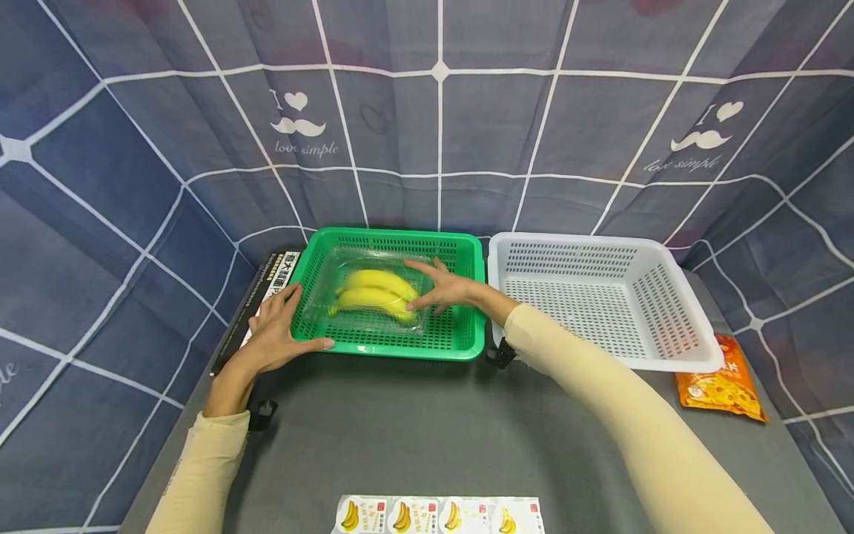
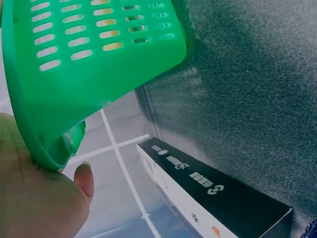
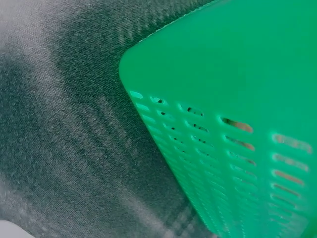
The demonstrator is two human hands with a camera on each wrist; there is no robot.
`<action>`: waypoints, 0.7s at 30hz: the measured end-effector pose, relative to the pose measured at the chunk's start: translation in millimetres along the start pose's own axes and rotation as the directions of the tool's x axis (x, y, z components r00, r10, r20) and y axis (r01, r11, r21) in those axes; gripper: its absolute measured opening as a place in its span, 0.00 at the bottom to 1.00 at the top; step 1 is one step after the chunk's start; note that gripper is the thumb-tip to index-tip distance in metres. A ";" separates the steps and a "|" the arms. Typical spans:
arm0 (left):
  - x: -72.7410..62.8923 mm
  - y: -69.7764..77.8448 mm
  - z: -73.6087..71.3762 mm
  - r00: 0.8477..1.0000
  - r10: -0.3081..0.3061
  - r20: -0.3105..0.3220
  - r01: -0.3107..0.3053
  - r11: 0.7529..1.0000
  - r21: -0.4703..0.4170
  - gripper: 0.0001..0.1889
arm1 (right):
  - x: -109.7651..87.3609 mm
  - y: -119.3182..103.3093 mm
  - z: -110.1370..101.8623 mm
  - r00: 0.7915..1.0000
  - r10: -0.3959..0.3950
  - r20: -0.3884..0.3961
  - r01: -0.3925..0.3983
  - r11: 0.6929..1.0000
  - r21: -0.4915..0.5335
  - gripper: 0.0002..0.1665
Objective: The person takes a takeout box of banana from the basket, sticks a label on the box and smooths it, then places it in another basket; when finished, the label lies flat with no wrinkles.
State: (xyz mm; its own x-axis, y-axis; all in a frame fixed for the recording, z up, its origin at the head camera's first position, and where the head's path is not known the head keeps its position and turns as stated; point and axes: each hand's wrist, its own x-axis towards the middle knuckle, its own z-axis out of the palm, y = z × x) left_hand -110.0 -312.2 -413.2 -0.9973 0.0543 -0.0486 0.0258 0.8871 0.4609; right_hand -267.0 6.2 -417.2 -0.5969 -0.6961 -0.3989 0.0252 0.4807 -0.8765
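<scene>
Clear plastic container (image 1: 316, 304) with yellow bananas (image 1: 376, 289) showing through it: lies inside the green basket (image 1: 387, 347), between the two hands. Left hand (image 1: 272, 334): grips the basket's near corner, thumb along the front rim, fingers down the outer side, seemingly to steady it. Right hand (image 1: 448, 288): well apart from the left, fingers spread at the container's right end, perhaps to settle it level; whether they press cannot be told, and the right wrist view shows only the basket's outer wall. Black-and-white printed box (image 1: 242, 320): just beyond the left hand's outer side, alongside the basket. White basket (image 1: 567, 297): to the right hand's right, near the green one, an arrangement that puts both within reach. Orange snack packet (image 1: 723, 389): farther to the right hand's right, partly covered by the white basket's corner. Strip of banana-printed labels (image 1: 427, 515): nearer the person than either hand, between the forearms, presumably for easy access. Grey tabletop (image 1: 400, 430): beneath all.
</scene>
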 end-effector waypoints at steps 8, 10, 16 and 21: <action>-0.2 0.7 -0.4 1.000 -0.007 0.005 0.007 1.000 -0.005 0.64 | -0.1 2.6 -0.3 1.000 0.025 0.016 -0.028 0.971 0.235 0.58; 0.0 1.4 -0.5 1.000 -0.003 0.004 0.003 1.000 -0.007 0.64 | 0.0 3.5 -0.6 1.000 0.021 0.004 -0.022 0.964 0.263 0.57; 0.4 0.9 1.2 1.000 0.013 -0.025 -0.013 1.000 0.006 0.64 | -1.7 3.4 -0.8 0.998 0.016 -0.059 0.003 0.950 0.311 0.53; 0.1 0.0 2.3 1.000 0.004 -0.022 -0.004 1.000 -0.002 0.64 | -7.5 0.2 -2.3 0.995 0.014 -0.095 0.018 0.947 0.322 0.47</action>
State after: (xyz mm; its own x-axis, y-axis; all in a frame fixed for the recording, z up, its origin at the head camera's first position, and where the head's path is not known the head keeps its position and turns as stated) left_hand -110.0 -311.1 -415.2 -0.9985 0.0474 -0.0272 0.0294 0.8861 0.4625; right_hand -264.4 12.8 -413.8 -0.6702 -0.6354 -0.3836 0.2715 0.2712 -0.9234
